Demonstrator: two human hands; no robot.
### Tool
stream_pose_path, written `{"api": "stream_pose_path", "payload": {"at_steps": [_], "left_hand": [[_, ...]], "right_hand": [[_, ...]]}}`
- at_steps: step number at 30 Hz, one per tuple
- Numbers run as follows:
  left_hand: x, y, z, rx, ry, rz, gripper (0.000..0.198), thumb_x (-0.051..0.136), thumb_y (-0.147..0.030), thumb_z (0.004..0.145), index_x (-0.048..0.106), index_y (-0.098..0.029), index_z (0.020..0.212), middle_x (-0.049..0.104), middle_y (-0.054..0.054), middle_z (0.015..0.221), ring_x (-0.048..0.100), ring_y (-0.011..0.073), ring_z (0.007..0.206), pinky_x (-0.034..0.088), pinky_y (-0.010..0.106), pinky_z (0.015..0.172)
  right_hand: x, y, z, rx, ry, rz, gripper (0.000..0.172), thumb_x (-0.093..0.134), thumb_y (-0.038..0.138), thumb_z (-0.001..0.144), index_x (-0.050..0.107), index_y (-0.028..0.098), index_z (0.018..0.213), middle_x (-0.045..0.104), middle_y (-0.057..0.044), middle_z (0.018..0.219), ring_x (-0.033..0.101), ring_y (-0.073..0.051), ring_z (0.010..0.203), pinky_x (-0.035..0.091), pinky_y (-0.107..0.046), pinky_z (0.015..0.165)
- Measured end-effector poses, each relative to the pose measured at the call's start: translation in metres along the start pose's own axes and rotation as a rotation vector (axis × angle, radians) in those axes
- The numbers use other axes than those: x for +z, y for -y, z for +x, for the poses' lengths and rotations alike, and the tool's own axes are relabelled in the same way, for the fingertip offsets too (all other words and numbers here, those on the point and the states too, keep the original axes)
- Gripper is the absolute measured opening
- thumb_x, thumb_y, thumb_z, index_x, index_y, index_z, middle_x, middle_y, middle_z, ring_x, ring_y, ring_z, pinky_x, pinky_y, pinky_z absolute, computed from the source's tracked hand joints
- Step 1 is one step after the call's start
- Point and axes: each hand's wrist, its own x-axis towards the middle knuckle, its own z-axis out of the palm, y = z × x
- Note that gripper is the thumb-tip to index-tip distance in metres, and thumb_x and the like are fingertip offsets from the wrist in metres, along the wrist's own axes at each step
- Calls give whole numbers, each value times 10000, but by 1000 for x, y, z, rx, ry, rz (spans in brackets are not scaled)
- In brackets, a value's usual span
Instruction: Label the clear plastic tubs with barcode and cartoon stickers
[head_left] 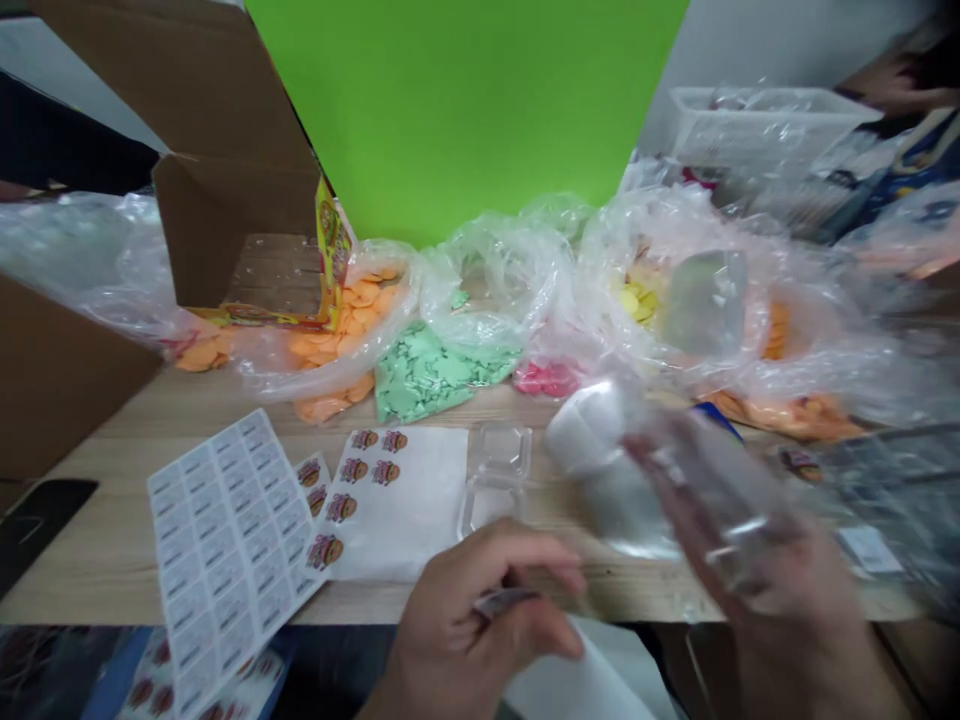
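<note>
My left hand (480, 610) is at the table's front edge with its fingers curled. A small printed sticker (504, 600) shows between thumb and fingers, partly hidden. To the right, my right hand (780, 590) is blurred by motion and grips a clear plastic box (720, 490). More clear plastic containers (611, 470) lie just left of that hand. Near my left hand lie a clear two-part tray (499, 465) and a white sheet with several burger-shaped stickers (405, 500). Further left, a sheet of printed labels (225, 550) overhangs the table edge.
Bags of orange pieces (352, 325), green pieces (442, 370) and pink pieces (547, 377) line the back before a green panel (465, 110). An open cardboard box (247, 240) stands left, a white basket (757, 125) back right. A dark phone-like object (45, 520) lies left.
</note>
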Motion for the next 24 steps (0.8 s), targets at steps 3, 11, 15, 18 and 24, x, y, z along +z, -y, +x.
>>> {"api": "stream_pose_path", "payload": {"at_steps": [3, 11, 15, 18, 24], "left_hand": [[-17, 3, -6, -388, 37, -43, 215, 743, -240, 673, 687, -285, 876, 635, -61, 715, 524, 75, 589, 379, 125, 510], [-41, 29, -5, -352, -180, 227, 225, 626, -361, 744, 593, -180, 613, 527, -35, 633, 449, 97, 598, 344, 151, 526], [-31, 27, -1, -364, -267, 298, 231, 635, -365, 724, 593, -177, 597, 524, -37, 593, 451, 102, 575, 354, 156, 513], [-20, 21, 1, -391, -348, 239, 173, 652, -328, 701, 637, -180, 612, 539, -43, 565, 451, 94, 554, 347, 150, 498], [-12, 13, -6, -364, -234, 175, 120, 632, -305, 743, 714, -220, 763, 675, -28, 638, 545, 102, 557, 396, 151, 501]], "right_hand": [[-35, -15, 9, 37, -2, -116, 563, 663, 511, 699, 561, 294, 1209, 634, -51, 1136, 513, -313, 1155, 491, -427, 896], [-116, -48, 23, 142, 573, -353, 617, 695, 431, 697, 496, 348, 1275, 517, -2, 1315, 485, -310, 1190, 449, -437, 957], [-101, -30, 8, -84, 102, -496, 453, 576, 415, 823, 492, 342, 1262, 513, 4, 1313, 450, -227, 1229, 352, -366, 1052], [-60, -5, -8, -303, -22, -497, 366, 510, 388, 873, 525, 264, 1217, 523, -28, 1290, 461, -182, 1212, 351, -281, 1044], [12, 21, -8, -536, 48, -484, 178, 555, 180, 867, 599, 170, 1040, 677, -24, 953, 613, -147, 919, 282, -399, 1068]]}}
